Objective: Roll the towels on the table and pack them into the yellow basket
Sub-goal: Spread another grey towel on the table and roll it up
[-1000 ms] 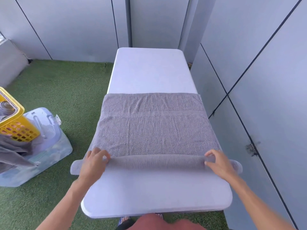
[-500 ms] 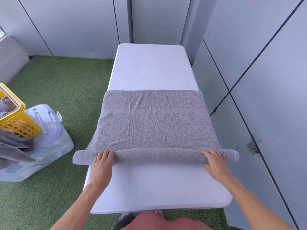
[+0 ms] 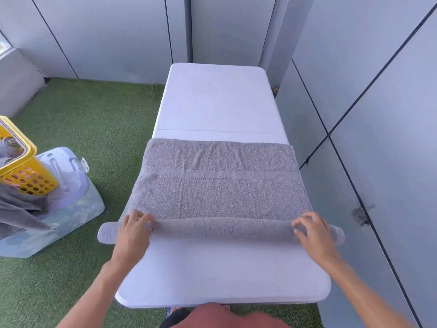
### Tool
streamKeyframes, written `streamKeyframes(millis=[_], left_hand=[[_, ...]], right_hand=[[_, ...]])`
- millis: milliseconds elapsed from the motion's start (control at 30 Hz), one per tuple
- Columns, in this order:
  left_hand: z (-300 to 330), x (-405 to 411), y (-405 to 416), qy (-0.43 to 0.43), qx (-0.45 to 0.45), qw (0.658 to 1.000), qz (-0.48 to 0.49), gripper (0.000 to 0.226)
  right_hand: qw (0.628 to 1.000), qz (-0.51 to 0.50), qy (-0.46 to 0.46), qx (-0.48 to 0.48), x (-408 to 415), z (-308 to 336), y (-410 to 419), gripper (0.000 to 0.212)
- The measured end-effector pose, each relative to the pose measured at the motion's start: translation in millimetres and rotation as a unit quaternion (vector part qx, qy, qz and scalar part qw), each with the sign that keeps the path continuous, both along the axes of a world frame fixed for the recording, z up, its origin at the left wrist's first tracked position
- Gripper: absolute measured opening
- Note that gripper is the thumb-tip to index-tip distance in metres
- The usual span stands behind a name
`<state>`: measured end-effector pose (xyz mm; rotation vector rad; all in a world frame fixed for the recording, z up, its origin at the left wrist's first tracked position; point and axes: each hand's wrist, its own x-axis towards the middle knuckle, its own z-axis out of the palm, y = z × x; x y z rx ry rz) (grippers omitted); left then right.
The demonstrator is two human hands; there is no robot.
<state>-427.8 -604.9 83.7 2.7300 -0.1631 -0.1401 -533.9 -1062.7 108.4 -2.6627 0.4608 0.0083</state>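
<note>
grey towel (image 3: pixel 220 183) spread across white table (image 3: pixel 220 102), near part rolled into tube running from left edge to right edge, both tube ends overhanging. left hand (image 3: pixel 134 233) on roll by left edge, fingers curled over top, gripping it. right hand (image 3: pixel 314 233) on roll by right edge, fingers curled over it too. yellow basket (image 3: pixel 21 162) off table, on clear plastic bin (image 3: pixel 66 204) on green turf (image 3: pixel 94 119), rolled towels inside.

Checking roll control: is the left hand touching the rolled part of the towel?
Touching. The head view shows the left hand lying over the towel roll near its left end, fingers curled over its top.
</note>
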Motion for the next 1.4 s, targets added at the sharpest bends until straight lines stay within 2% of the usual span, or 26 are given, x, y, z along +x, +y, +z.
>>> streamKeyframes(millis=[33,100,200,300,367,467,600,667,733,800,833,867,933,1000,1033,1100,1200,1267,1400], left_hand=[[-3.0,-11.2,-2.8,-0.057,0.043,0.997,-0.022,0.028],[-11.4,-35.3,-10.8,-0.101,0.056,0.991,-0.06,0.033],[-37.5,-56.2,-13.4,-0.068,0.052,0.992,-0.091,0.053],[-45.1,-39.5,-5.5,-0.039,0.064,0.99,-0.12,0.074],[-38.7,-20.2,-3.9,-0.029,0.048,0.99,-0.132,0.068],[-18.4,7.6,-11.0,0.005,0.053,0.991,-0.123,0.062],[-2.0,16.8,-14.7,0.148,0.11,0.973,-0.14,0.054],[4.9,17.2,-8.0,0.212,0.085,0.96,-0.159,0.045],[5.6,18.0,-1.7,0.242,0.013,0.962,-0.129,0.043],[4.9,15.0,0.8,0.167,-0.08,0.981,-0.055,0.041],[3.1,11.1,0.6,0.089,-0.082,0.992,-0.025,0.036],[0.6,4.4,-0.3,0.012,-0.044,0.999,-0.019,0.03],[-4.9,-16.6,-4.9,-0.091,0.027,0.995,-0.037,0.027],[-14.3,-37.1,-10.1,-0.108,0.038,0.992,-0.056,0.043],[-23.4,-42.2,-10.0,-0.101,0.05,0.991,-0.068,0.055],[-37.7,-40.2,-8.6,-0.069,0.086,0.991,-0.082,0.073],[-39.0,-19.1,-12.7,-0.043,0.088,0.991,-0.087,0.076],[-31.8,-4.5,-17.4,-0.047,0.07,0.992,-0.089,0.071],[-24.2,2.6,-18.2,-0.029,0.061,0.995,-0.07,0.061]], right_hand=[[0.998,0.017,-0.019,-0.061,-9.0,-5.0,3.7,0.021],[0.991,0.04,-0.008,-0.131,-26.8,-15.0,12.0,0.036],[0.987,0.054,0.029,-0.146,-36.0,-24.0,16.5,0.064],[0.988,0.037,0.049,-0.144,-22.7,-30.7,17.4,0.071],[0.987,0.023,0.068,-0.141,-10.1,-33.5,18.5,0.066],[0.987,0.011,0.085,-0.137,3.1,-30.9,15.0,0.048],[0.983,0.051,0.141,-0.107,-1.4,-16.8,7.5,0.037],[0.971,0.069,0.218,-0.071,-5.0,-9.2,1.5,0.035],[0.962,0.051,0.267,0.015,1.3,-1.4,-4.7,0.031],[0.963,-0.002,0.25,0.101,11.4,2.9,-5.3,0.035],[0.971,-0.036,0.202,0.123,14.3,2.3,-3.4,0.038],[0.982,-0.06,0.139,0.113,14.0,-0.5,-1.3,0.039],[0.998,-0.059,0.018,0.003,4.1,-11.2,7.4,0.035],[0.989,-0.028,-0.039,-0.138,-16.1,-22.5,20.5,0.022],[0.982,-0.011,-0.042,-0.184,-24.7,-25.0,26.5,0.025],[0.975,0.018,-0.001,-0.222,-33.5,-31.7,31.5,0.047],[0.972,0.007,0.092,-0.215,-19.7,-33.8,29.9,0.072],[0.971,-0.015,0.132,-0.2,-2.9,-27.8,28.9,0.067],[0.971,0.028,0.201,-0.125,11.8,-14.8,14.5,0.047]])
